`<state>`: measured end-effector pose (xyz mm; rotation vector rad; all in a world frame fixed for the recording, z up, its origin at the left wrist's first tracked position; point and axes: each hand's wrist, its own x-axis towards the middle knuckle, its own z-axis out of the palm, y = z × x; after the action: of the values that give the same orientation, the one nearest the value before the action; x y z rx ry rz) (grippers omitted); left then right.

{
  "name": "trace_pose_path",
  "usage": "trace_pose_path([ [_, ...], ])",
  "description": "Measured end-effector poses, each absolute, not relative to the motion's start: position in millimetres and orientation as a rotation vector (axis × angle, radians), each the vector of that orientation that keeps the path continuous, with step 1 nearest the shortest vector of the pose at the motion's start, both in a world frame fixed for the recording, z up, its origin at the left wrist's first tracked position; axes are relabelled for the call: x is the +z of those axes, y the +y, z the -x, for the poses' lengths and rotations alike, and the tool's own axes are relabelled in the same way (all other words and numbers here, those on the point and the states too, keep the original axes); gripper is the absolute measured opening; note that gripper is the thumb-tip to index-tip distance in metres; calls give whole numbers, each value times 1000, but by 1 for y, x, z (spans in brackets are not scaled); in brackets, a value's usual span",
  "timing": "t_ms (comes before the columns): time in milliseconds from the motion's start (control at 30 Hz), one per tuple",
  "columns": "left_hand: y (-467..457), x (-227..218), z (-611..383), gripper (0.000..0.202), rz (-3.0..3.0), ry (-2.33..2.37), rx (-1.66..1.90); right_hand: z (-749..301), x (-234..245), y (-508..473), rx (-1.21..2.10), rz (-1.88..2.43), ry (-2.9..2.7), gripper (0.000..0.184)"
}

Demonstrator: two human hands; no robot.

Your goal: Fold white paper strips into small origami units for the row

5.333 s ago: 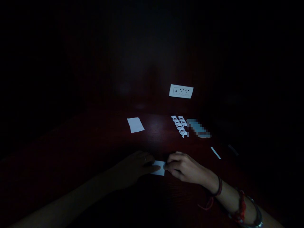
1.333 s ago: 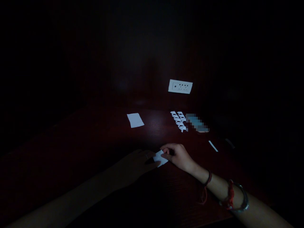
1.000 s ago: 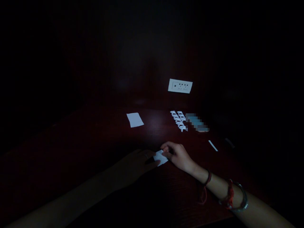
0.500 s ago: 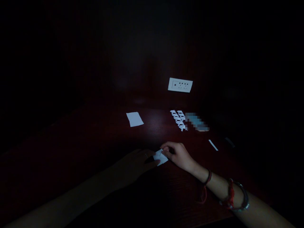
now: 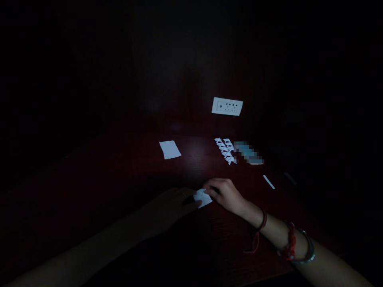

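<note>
A small folded piece of white paper lies low over the dark reddish table, with crease lines and flaps showing on its face. My left hand, in deep shadow with a ring on one finger, grips its left side between thumb and fingers. From the right, my right hand pinches the paper's upper right corner, thumb on top and fingers curled behind. Bracelets circle the right wrist and forearm.
Flat white paper sheets lie farther back. Two rows of several folded paper pieces stand beside a blurred-out phone-like object. A narrow white strip rests to the right. A socket plate is on the back wall.
Hardly anything differs. My right fingers have shifted very slightly on the paper's upper corner, and the cord hanging from my right wrist has swung a little left.
</note>
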<state>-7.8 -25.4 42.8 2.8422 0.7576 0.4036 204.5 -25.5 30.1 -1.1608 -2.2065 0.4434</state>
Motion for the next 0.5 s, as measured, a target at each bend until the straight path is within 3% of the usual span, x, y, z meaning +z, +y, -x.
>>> trace_pose_path([
  [500,-27,41,5,29,-2777,761,473,-213,36,-21,336,1017,-2515,10],
])
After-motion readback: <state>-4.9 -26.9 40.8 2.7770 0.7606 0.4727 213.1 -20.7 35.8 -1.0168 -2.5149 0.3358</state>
